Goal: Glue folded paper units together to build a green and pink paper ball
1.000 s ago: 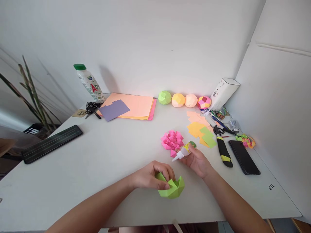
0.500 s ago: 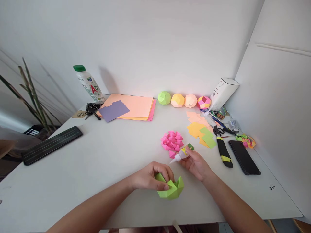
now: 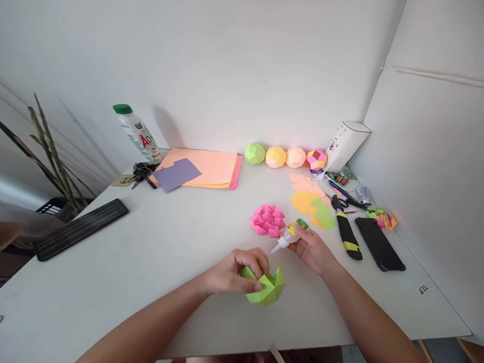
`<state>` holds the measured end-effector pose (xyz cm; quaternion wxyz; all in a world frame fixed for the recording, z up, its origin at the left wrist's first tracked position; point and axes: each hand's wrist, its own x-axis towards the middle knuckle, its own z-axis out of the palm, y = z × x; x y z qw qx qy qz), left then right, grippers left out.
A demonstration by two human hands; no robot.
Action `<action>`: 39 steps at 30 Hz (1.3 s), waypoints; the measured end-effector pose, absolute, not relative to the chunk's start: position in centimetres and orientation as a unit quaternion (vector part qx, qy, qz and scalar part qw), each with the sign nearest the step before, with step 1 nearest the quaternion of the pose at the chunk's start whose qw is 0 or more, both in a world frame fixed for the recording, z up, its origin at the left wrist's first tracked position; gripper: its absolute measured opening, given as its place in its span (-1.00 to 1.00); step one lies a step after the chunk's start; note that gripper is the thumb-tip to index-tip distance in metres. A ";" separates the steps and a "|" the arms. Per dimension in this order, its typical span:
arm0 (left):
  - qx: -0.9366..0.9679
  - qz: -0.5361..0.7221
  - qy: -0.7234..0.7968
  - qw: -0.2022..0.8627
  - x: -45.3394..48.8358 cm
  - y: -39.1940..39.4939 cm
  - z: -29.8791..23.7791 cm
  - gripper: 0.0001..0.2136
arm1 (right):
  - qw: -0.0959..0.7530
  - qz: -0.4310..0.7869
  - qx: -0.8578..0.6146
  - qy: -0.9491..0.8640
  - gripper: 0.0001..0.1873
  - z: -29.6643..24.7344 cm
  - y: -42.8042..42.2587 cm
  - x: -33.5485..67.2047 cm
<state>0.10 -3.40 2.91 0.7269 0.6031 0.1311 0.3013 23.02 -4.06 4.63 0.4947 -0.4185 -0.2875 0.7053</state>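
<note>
At desk (image 3: 177, 232), L hand (image 3: 242, 272) pinching 1 grn paper shell (image 3: 267, 292), R hand (image 3: 314, 252) gripping 1 nozzle btl (image 3: 290, 235), 4 balls (image 3: 278, 157) behind

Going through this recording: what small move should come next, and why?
Probably lower the nozzle of the squeeze bottle to the green paper shell: the right hand holds the bottle with its tip angled down, apart from the shell, while the left hand pinches the shell's edge.
</note>
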 end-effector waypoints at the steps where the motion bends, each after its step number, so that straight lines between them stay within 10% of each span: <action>1: 0.619 0.311 0.132 0.709 0.2 -3.3 3.2 -0.87 | 0.493 0.700 -0.417 -0.304 -0.79 4.8 -4.0 23.2; 30: 0.659 0.330 0.142 0.661 0.2 -3.4 3.4 -0.88 | 0.441 0.713 -0.395 -0.376 -0.73 6.0 -4.5 23.1; 39: 0.653 0.332 0.141 0.666 0.2 -3.6 3.2 -0.93 | 0.550 0.577 -0.412 -0.441 -0.75 6.3 -4.8 23.4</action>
